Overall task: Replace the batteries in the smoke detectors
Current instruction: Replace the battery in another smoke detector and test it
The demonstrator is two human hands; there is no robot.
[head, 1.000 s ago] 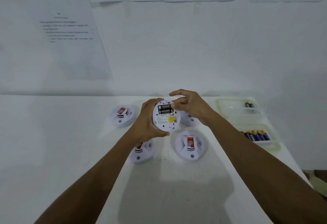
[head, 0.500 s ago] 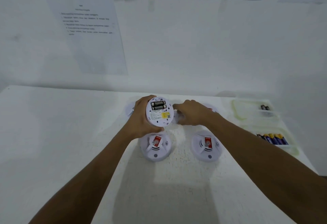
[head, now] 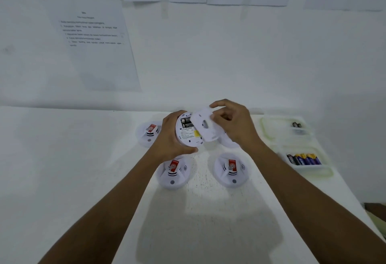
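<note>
Nearby: four other detectors are sitting face up on the counter [head: 62, 159]. These are the far-left detector [head: 148, 133], the near-left detector [head: 174, 173] lying partly under the left wrist, the near-right detector [head: 230, 169], and a fourth detector [head: 227, 141] showing only as a white edge under the right hand.
In the way: the round white back plate [head: 205, 127] is overlapping the right part of the held detector [head: 187, 132] and covering some of its battery bay. Both forearms are reaching across the near middle of the counter.
Left hand: the left hand [head: 170, 136] is gripping the held detector round its rim, above the counter, with the underside tilting toward the camera.
Right hand: the right hand [head: 234, 126] is pinching the back plate at its upper edge, fingers curling. Whether the plate is touching the detector is hard to tell.
Right side: the near tray [head: 325, 172] is carrying a row of blue-and-yellow batteries [head: 304, 159], and the far tray [head: 269, 121] is carrying a couple of dark batteries [head: 296, 125].
Edges: the counter's back edge is meeting the white wall just behind the hands, and its right edge is running just beside the trays.
Open room: the counter surface is stretching wide to the left of the far-left detector and between the forearms.
Wall: printed sheets [head: 94, 44] are hanging above.
</note>
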